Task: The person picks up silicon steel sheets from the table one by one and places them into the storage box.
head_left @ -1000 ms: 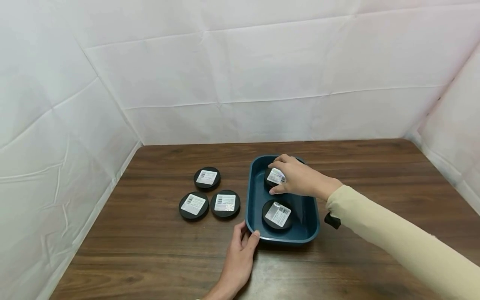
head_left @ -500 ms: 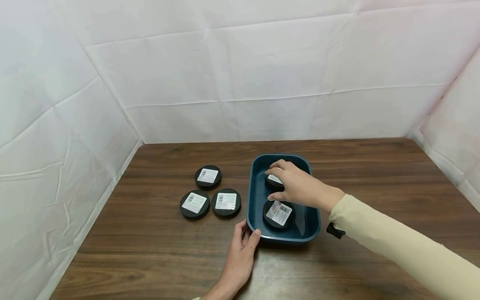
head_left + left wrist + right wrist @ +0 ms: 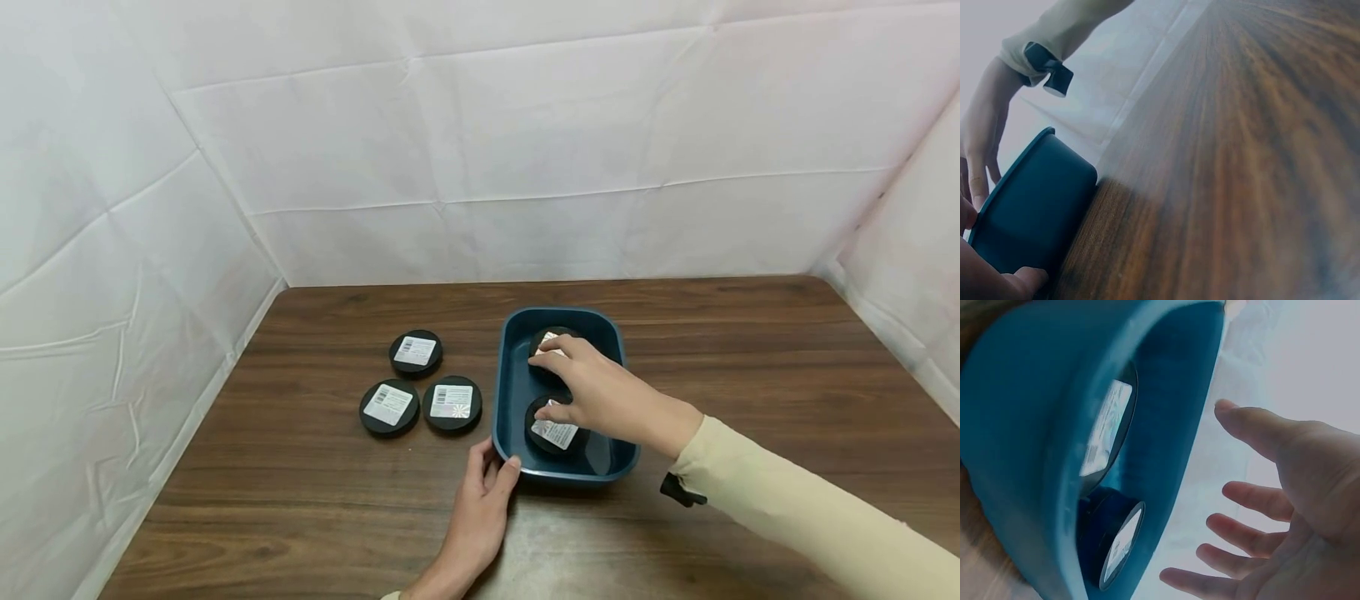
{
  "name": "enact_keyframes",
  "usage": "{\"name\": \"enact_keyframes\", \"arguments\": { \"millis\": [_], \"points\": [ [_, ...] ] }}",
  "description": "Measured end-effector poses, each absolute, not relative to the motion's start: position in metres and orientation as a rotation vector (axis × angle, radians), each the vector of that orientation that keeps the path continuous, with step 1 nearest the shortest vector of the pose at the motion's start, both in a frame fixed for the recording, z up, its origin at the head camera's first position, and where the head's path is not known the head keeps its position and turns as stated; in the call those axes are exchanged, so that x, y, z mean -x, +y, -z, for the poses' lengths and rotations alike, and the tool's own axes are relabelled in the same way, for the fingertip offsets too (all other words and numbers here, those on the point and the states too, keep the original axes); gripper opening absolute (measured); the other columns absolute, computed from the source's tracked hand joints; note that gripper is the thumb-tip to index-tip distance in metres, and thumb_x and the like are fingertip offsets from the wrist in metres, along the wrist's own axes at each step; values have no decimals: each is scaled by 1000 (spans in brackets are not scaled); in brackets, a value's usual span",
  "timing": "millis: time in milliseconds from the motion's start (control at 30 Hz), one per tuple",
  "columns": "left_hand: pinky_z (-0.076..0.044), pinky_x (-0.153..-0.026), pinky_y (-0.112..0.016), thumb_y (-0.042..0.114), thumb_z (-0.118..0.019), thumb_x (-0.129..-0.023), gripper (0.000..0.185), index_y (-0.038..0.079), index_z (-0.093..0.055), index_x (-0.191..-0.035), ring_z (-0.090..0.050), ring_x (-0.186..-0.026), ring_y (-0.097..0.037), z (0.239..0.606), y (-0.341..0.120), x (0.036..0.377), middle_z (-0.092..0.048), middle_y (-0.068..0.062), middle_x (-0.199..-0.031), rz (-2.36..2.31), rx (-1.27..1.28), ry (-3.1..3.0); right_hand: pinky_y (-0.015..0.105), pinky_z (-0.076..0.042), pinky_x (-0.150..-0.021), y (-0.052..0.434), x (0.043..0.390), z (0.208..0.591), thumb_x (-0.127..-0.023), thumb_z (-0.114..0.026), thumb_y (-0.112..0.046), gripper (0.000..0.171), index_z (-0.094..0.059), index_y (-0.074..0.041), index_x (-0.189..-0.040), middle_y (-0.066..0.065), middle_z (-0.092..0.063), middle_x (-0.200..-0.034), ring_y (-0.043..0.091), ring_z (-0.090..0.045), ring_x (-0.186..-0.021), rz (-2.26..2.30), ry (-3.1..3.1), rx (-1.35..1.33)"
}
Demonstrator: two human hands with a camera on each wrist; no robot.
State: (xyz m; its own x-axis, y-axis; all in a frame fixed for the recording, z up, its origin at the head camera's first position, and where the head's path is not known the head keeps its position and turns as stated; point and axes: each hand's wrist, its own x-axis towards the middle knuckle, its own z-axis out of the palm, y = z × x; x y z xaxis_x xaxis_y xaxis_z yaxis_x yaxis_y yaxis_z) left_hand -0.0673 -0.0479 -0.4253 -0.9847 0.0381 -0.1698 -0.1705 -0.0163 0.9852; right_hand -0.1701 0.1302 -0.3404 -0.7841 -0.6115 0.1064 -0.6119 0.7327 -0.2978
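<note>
A deep blue tray (image 3: 566,478) sits on the table with two round black discs in it, each with a white barcode label. My left hand (image 3: 477,521) grips the tray's near left corner, with the thumb at the rim; part of this hand shows in the left wrist view. Over the tray is my right hand (image 3: 607,396), fingers spread and holding nothing. It partly covers the far disc (image 3: 538,340) and the near disc (image 3: 553,435) in the head view. The right wrist view shows the palm (image 3: 1329,487) apart from both discs.
Left of the tray, three similar black labelled discs lie on the wooden table (image 3: 300,483): a back one (image 3: 416,353), a left one (image 3: 388,408) and a right one (image 3: 452,405). White sheeting (image 3: 525,150) walls the back and sides.
My right hand has drawn back from around the far disc, toward the near one and slightly right. The left hand keeps its grip on the tray, and the discs appear to stay in place.
</note>
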Motion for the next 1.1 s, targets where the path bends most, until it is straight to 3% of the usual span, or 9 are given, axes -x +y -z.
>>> {"name": "enact_keyframes", "arguments": {
  "millis": [733, 967, 1100],
  "points": [
    [-34, -120, -46, 22, -51, -105, 49, -1, -37, -147, -32, -149, -38, 425, -48, 68, -33, -30, -157, -2134, 138, 2120, 50, -56, -97, 136, 144, 343, -82, -83, -33, 60, -63, -4, -131, 18, -58, -135, 34, -57, -125, -516, -2787, -983],
    [-34, -120, -46, 21, -51, -105, 50, -3, -36, -147, -32, -149, -39, 426, -48, 67, -33, -32, -157, -2151, 116, 2127, 57, -53, -100, 139, 133, 344, -82, -83, -30, 58, -64, -4, -130, 18, -58, -136, 35, -55, -129, -533, -2762, -951],
    [-34, -120, -44, 20, -51, -105, 50, -4, -36, -146, -32, -149, -39, 428, -47, 67, -34, -32, -156, -2170, 112, 2125, 66, -44, -106, 140, 127, 346, -83, -83, -34, 59, -64, -5, -131, 18, -57, -138, 39, -49, -135, -468, -2782, -909]
  ]
}}
